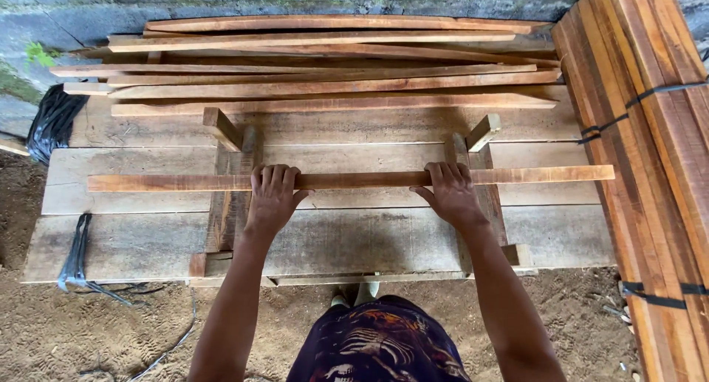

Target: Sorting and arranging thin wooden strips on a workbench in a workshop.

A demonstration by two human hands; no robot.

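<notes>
Nearest me, both forearms reached up the frame. My left hand point(272, 197) and right hand point(452, 193) lay on one slat point(354, 179), fingers together and curled over its far edge. It ran left-right at mid-frame across two jig rails point(230, 205); nothing fastened yet, I judged, with a slat pile point(332, 64) waiting above.

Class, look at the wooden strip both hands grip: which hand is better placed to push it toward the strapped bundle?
Probably the left hand: it lies farther from the strapped bundle, behind more of the strip.
</notes>
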